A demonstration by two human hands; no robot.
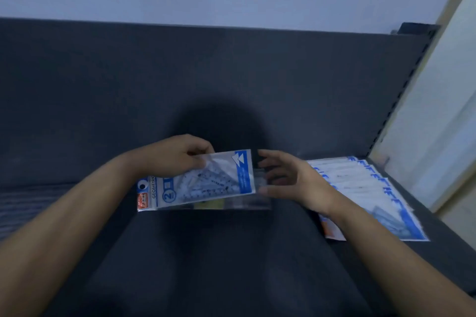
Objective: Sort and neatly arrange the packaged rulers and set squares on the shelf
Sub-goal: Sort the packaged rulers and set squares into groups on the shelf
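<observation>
- Two hands in view, both bare, over a dark grey shelf (231, 260).
- left hand (177, 158): fingers curled over the top left edge of one set square pack (206, 183), thumb under it, pinching it; the pack is off the shelf.
- Pack runs rightward from the grip, right end tilted up. Blue band at the far end from the grip, red logo on the corner below the grip, "GEOMETRIC" and a "2" printed near the grip.
- One clear sleeve pack (247, 203) sits right under the held pack and sticks out past its right and lower edges. Contents too blurred to read; cannot tell if the left hand pinches it too.
- right hand (293, 180): fingers spread and loosely bent, holding nothing, just off the blue-band end. Thumb tip is at the clear sleeve's right end; contact unclear.
- One fanned row of blue-and-white packs (373, 193) lies flat on the shelf, right of and behind the right hand. At least six overlap; exact count lost to blur.
- One slotted upright (401, 100) at the shelf's right edge.
</observation>
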